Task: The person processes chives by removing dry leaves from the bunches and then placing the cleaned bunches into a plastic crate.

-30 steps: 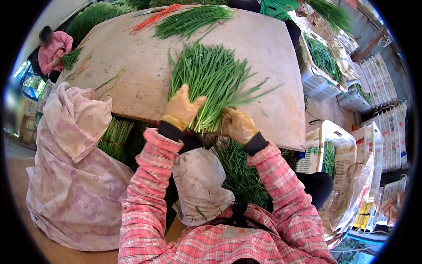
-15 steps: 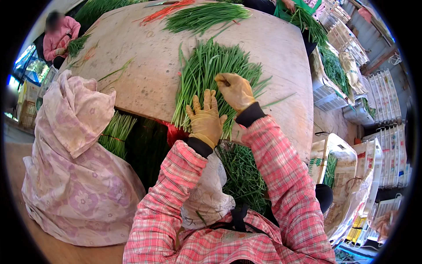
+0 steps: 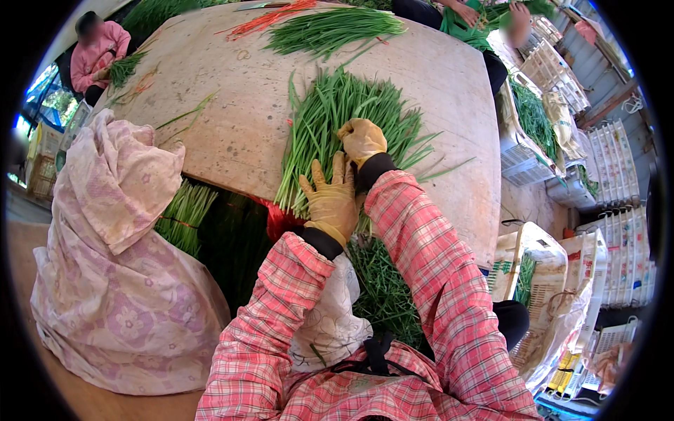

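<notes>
On the tabletop (image 3: 232, 133) the chive pile (image 3: 337, 119) lay loose and untied (another heap beyond), left hand (image 3: 331, 202) flat with fingers spread, right hand (image 3: 361, 140) curled into the stalks.

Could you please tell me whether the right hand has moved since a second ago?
Yes. The right hand has moved up the green stalks, farther from the table's near edge, beyond the left hand.

A worn wooden table (image 3: 232, 119) carries two green chive bundles (image 3: 337, 119) (image 3: 330, 28) and perhaps red ties (image 3: 270, 17).
</notes>
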A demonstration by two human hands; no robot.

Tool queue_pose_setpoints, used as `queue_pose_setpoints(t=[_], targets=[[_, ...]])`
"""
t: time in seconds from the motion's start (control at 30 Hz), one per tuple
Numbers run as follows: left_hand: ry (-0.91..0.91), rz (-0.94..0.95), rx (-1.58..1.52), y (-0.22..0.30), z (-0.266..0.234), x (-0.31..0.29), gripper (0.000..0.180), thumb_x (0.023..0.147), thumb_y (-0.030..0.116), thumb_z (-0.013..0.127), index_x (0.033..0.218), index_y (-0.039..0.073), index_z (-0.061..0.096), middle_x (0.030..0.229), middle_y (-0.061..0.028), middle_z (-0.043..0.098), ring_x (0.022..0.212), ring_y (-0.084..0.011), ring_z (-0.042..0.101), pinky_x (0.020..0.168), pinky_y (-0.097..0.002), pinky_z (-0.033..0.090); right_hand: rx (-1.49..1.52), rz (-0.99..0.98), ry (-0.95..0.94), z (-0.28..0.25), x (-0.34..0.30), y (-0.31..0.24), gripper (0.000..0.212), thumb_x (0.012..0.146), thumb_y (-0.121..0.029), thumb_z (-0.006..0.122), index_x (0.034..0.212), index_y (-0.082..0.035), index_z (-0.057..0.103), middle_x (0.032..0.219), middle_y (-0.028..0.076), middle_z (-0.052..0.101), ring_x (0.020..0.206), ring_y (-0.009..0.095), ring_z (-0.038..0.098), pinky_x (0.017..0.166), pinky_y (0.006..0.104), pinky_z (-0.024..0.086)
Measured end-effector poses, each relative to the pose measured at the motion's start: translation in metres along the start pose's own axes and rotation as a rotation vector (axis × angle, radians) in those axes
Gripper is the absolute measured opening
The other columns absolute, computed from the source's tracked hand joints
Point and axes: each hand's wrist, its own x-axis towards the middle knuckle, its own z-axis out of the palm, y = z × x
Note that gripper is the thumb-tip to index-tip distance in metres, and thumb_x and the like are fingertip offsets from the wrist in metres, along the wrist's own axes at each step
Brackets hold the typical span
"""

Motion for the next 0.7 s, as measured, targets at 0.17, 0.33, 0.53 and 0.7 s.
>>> queue_pose_setpoints(t=[0.17, 0.33, 0.53, 0.7], targets=[[0.069, -0.016, -0.061, 0.003, -0.006, -0.001, 0.072, 0.085, 0.045, 0.053, 0.143, 0.012, 0.026, 0.15, -0.0051, 0.02, 0.132, -0.0389, 0.024, 0.103, -0.0603, 0.019, 0.44, -0.093, 0.007, -0.011, 0.007, 0.031, 0.012, 0.078, -0.011, 0.059, 0.083, -0.001, 0.065, 0.083, 0.01, 0.068, 0.076, 0.02, 0.064, 0.069, 0.0308, 0.049], [0.079, -0.012, -0.019, 0.0, -0.005, -0.003, 0.075, 0.084, 0.045, 0.055, 0.143, 0.011, 0.024, 0.15, -0.0054, 0.02, 0.131, -0.0382, 0.026, 0.102, -0.0597, 0.022, 0.873, -0.063, -0.044, -0.064, -0.027, 0.013, 0.016, 0.088, -0.012, 0.055, 0.088, 0.002, 0.062, 0.074, 0.003, 0.061, 0.061, 0.008, 0.05, 0.057, 0.0223, 0.041], [0.066, -0.015, -0.022, 0.0, -0.017, -0.005, 0.076, 0.082, 0.045, 0.057, 0.142, 0.01, 0.026, 0.147, -0.0073, 0.025, 0.128, -0.0377, 0.03, 0.1, -0.0584, 0.025, 0.928, -0.155, -0.169, -0.127, -0.115, 0.02, 0.034, 0.092, -0.032, 0.05, 0.073, -0.003, 0.051, 0.065, 0.002, 0.046, 0.06, 0.009, 0.04, 0.055, 0.0226, 0.031], [0.071, -0.002, -0.041, 0.001, -0.009, -0.004, 0.082, 0.081, 0.046, 0.058, 0.143, 0.007, 0.021, 0.147, -0.0123, 0.024, 0.129, -0.0387, 0.028, 0.101, -0.06, 0.024, 0.537, -0.211, -0.581, -0.137, -0.215, 0.061, 0.032, 0.083, -0.022, 0.063, 0.111, -0.005, 0.061, 0.081, 0.004, 0.064, 0.069, 0.014, 0.059, 0.063, 0.027, 0.048]])
